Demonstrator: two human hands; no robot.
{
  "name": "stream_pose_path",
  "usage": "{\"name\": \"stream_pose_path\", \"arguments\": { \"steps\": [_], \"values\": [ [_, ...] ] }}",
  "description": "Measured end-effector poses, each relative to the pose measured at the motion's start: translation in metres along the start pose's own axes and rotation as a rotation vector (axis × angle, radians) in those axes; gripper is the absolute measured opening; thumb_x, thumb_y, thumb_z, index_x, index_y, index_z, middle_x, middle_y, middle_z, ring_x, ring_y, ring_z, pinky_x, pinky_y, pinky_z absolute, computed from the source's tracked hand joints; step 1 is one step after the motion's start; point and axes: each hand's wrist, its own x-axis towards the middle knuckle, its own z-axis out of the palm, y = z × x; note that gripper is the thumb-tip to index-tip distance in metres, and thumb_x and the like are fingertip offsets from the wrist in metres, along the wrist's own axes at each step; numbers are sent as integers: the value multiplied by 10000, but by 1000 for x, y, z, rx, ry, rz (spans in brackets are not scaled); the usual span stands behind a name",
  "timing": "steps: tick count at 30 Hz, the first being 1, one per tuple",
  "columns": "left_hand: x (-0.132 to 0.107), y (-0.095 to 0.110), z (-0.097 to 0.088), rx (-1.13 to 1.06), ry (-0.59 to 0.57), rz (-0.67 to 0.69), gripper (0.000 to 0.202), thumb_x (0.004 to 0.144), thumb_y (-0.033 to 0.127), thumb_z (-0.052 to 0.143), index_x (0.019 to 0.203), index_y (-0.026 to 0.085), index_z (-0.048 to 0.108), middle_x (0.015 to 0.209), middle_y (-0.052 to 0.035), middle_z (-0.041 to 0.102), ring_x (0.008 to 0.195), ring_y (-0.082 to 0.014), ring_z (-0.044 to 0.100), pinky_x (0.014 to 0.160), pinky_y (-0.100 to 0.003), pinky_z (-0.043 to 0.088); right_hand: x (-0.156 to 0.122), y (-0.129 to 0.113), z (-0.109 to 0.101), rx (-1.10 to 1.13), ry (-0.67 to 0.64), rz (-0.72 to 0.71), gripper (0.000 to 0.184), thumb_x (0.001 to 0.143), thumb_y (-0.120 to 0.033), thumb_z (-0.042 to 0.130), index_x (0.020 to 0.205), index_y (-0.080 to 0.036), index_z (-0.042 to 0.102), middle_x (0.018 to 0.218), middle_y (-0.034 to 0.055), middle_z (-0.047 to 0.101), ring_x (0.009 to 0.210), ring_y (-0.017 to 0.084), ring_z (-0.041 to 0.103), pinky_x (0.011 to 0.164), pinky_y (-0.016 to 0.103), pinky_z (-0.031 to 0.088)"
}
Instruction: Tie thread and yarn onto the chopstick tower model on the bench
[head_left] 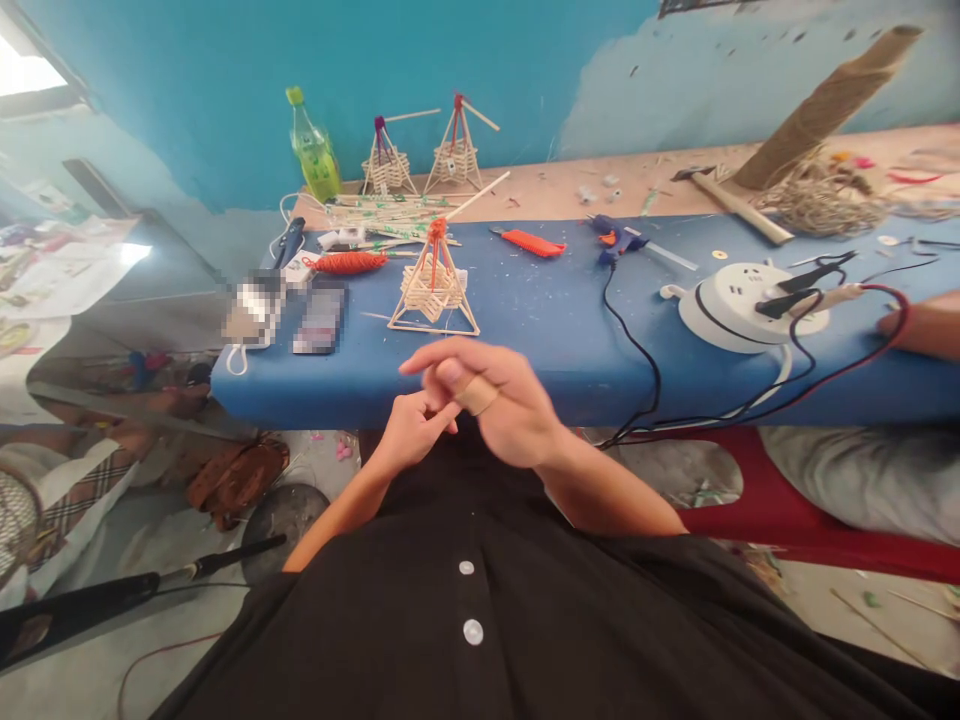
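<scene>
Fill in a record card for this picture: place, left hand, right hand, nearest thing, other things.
place: blue bench in front of a turquoise wall
left hand: fingers curled, touching the right hand; nothing visibly held
right hand: fingers loosely spread, a tan band on one finger
nearest thing: stick pyramid with orange cord, upright on the bench, apart from both hands
other things: glue gun, white socket reel, green bottle, another person's arm at the right edge

The stick pyramid [433, 285] stands upright on the blue table [540, 320], at my 12 o'clock, near the front edge. Orange cord binds its apex. Stacked sticks form a platform inside.
</scene>
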Motion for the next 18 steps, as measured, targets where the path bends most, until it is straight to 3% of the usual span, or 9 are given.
{"name": "stream_pose_path", "arguments": {
  "steps": [2,5,8,10,12,14,15,17,18],
  "values": [
    [2,5,7,-74,-92,-32,263,983,430,768,944,181,844,740,-35,827,683,-195,819,695,-292,697,3,-8,-18,-17,184,-50,395,1174,-509,606,1099,-189,825,709,-28,586,606,84,507,575,228,411],
    [3,9,17,-157,-125,-46,279,954,392,790,1120,180,865,962,-87,897,774,-177,849,715,-245,684,9,-11,-46,-198,395,-103,451,1145,-586,635,1038,-202,845,617,-50,442,544,87,374,542,253,332],
    [8,12,20,-195,-98,17,357,939,329,806,1273,211,851,1232,-121,891,751,-132,829,659,-201,650,21,-4,-73,-476,380,-41,498,1132,-620,619,1000,-201,853,608,-43,438,567,100,388,584,273,350],
    [16,14,17,-184,-51,78,350,948,308,813,1285,218,841,1301,-125,874,759,-125,828,632,-189,635,31,4,-87,-659,278,13,414,1122,-513,630,977,-192,849,640,-29,531,609,106,460,645,280,392],
    [28,15,10,-139,47,133,255,976,310,811,1210,212,838,1158,-93,885,737,-113,800,622,-179,618,41,14,-98,-796,189,27,291,1075,-362,642,949,-181,832,684,-18,624,636,107,517,678,282,404],
    [44,15,2,-52,237,219,184,993,326,817,1136,210,810,1028,-54,839,749,-107,751,625,-178,597,49,25,-106,-875,148,8,222,1023,-258,631,912,-174,803,723,-5,686,652,111,559,687,282,408],
    [53,14,-3,3,348,275,223,980,347,839,1152,214,787,1053,-54,809,814,-123,744,636,-187,594,51,30,-108,-898,143,-8,209,1010,-233,622,899,-174,789,731,1,700,655,116,575,688,282,415],
    [72,10,-14,140,507,374,511,904,449,930,1318,235,721,1247,-92,760,1076,-203,750,763,-256,643,54,39,-112,-940,169,-40,203,1015,-223,610,899,-181,771,736,8,710,658,128,597,695,288,440],
    [81,7,-19,200,527,400,714,851,530,974,1430,251,663,1378,-117,725,1225,-256,735,860,-312,666,54,43,-114,-969,192,-60,203,1027,-228,606,910,-187,767,740,12,712,660,135,605,701,293,454]
  ]
}}
